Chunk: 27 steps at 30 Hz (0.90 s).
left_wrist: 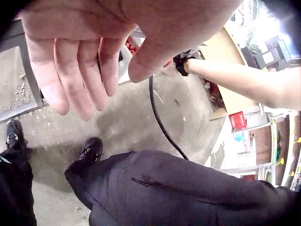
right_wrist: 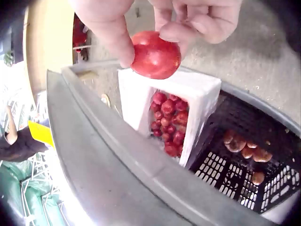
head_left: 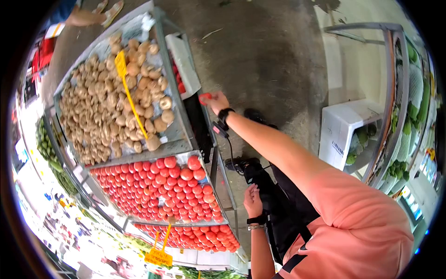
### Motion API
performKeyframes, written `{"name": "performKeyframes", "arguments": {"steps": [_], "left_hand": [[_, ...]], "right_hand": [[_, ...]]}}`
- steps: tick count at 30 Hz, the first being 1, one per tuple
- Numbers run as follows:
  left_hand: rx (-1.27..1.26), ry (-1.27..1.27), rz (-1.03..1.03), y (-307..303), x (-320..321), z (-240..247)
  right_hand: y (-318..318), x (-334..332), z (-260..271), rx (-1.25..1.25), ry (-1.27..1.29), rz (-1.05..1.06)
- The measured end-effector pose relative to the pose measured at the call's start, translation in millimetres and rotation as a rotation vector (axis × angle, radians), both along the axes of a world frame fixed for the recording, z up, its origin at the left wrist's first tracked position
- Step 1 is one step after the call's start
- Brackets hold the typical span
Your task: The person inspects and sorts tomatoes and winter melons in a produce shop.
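Observation:
My right hand (head_left: 217, 102) pinches a red tomato (right_wrist: 156, 55) between thumb and fingertips. In the right wrist view the tomato overlaps the near end of a white foam box (right_wrist: 203, 87) that holds several more tomatoes (right_wrist: 168, 117). Beside that box is a black plastic crate (right_wrist: 216, 136) with a few mushrooms (right_wrist: 235, 142) in it. Holding nothing, my left hand (head_left: 253, 201) hangs in front of my dark trousers. Its fingers (left_wrist: 87, 70) are relaxed and a little bent in the left wrist view.
A metal-framed stall bears heaped mushrooms (head_left: 100, 93) and rows of tomatoes (head_left: 158, 183). Its metal edge (right_wrist: 127, 155) runs close to the foam box. Across the concrete floor (head_left: 260, 56) stand a white box (head_left: 332, 128) and a rack of green vegetables. A person's legs (head_left: 86, 17) show past the stall.

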State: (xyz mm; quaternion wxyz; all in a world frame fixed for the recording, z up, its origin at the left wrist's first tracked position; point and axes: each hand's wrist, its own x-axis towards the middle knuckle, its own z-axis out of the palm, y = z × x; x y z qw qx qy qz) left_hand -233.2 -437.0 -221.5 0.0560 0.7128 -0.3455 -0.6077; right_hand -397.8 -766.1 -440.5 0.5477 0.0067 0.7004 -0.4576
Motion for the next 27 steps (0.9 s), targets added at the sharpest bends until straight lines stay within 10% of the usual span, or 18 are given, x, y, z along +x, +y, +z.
{"name": "performKeyframes", "arguments": {"steps": [6, 12, 20, 27], "left_hand": [[-0.007, -0.027, 0.18, 2.7, -5.2, 8.6], [-0.014, -0.047, 0.278, 24.6, 15.5, 12.8], [-0.141, -0.061, 0.481, 29.6, 83.5, 17.1], [-0.266, -0.076, 0.649, 77.1, 168.8, 26.1]], "right_hand": [[-73.2, 43.1, -34.0, 0.059, -0.312, 0.213], [35.3, -39.1, -106.7, 0.164, -0.121, 0.494], [164.4, -114.5, 13.3, 0.152, 0.278, 0.75], [127.6, 92.5, 197.2, -0.424, 0.624, 1.095]]}}
